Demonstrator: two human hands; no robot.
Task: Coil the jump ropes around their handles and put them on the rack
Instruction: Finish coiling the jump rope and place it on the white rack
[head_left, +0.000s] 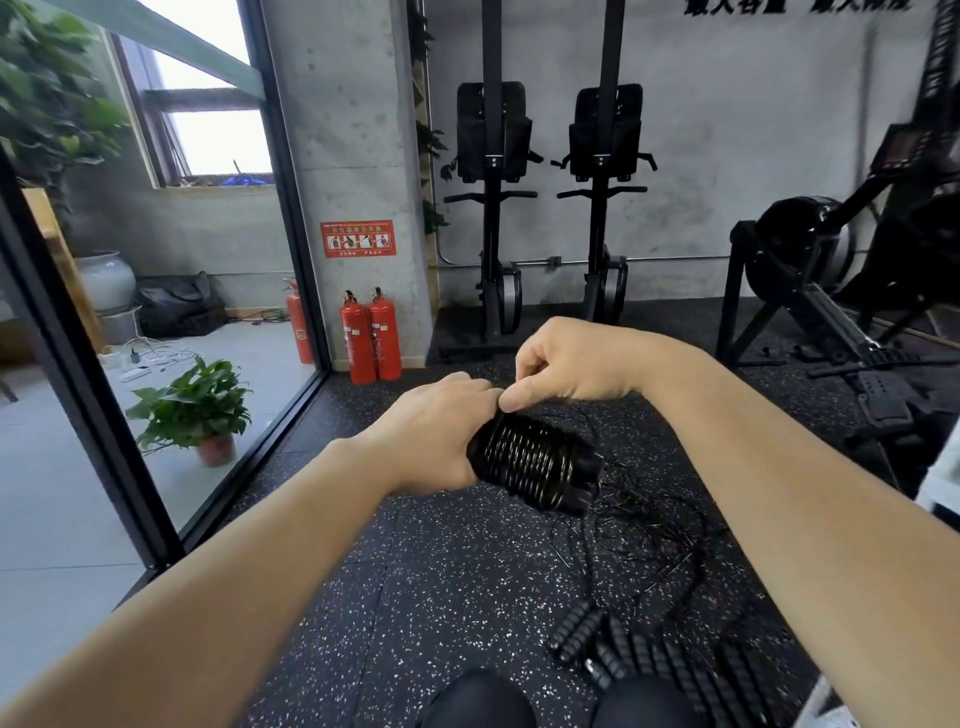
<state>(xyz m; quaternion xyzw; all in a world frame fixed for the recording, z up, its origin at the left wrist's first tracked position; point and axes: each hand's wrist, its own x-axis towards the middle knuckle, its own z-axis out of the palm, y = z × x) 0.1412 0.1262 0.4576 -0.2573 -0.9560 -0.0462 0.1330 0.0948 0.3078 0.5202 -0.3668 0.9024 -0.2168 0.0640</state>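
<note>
My left hand (436, 431) grips a pair of black jump-rope handles with black rope coiled tightly round them (535, 467), held above the floor. My right hand (561, 364) pinches the thin rope end at the top of the coil, thumb and fingers curled just above my left fingers. On the speckled rubber floor (415, 597) lies a loose tangle of black rope (649, 535). Several more ribbed black handles (649, 660) lie near my knees at the bottom right. No rack for the ropes is identifiable.
Two red fire extinguishers (371, 338) stand by a concrete pillar. Upright black rowing machines (602, 208) line the back wall, another black machine (810, 291) stands right. A glass wall with a black frame (156, 467) runs along the left, a potted plant (200, 410) behind it.
</note>
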